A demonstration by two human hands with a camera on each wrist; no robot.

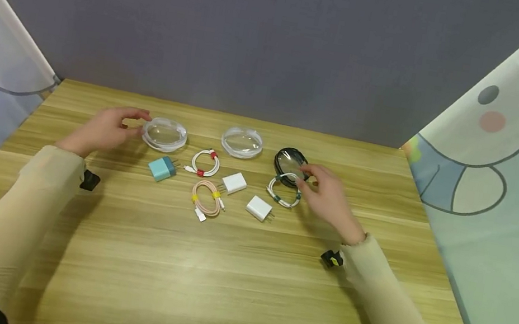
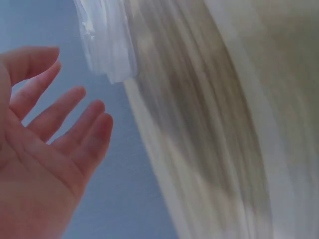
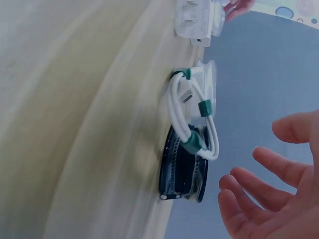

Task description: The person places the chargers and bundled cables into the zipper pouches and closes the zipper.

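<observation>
My left hand (image 1: 109, 129) is at the left edge of a round clear-topped white case (image 1: 162, 148), thumb and fingers apart. In the left wrist view, its relaxed fingers (image 2: 92, 144) lie below the white case (image 2: 107, 42). On the other side, my right hand (image 1: 328, 195) is beside a round black case (image 1: 285, 157) and a coiled white charging cable (image 1: 285, 204) with green ties. The cable overlaps the case's front edge. In the right wrist view, loosely bent fingers (image 3: 271, 194) stand apart from the cable (image 3: 177, 107) and black case (image 3: 174, 174).
Another white-rimmed case (image 1: 240, 155) sits at the back middle. Between the hands lie a white cable (image 1: 195, 163) with red ties, a pink cable (image 1: 196, 189) with yellow ties, a blue plug charger (image 1: 160, 169) and white chargers (image 1: 234, 183) (image 1: 258, 208). A grey panel (image 1: 258, 43) stands behind.
</observation>
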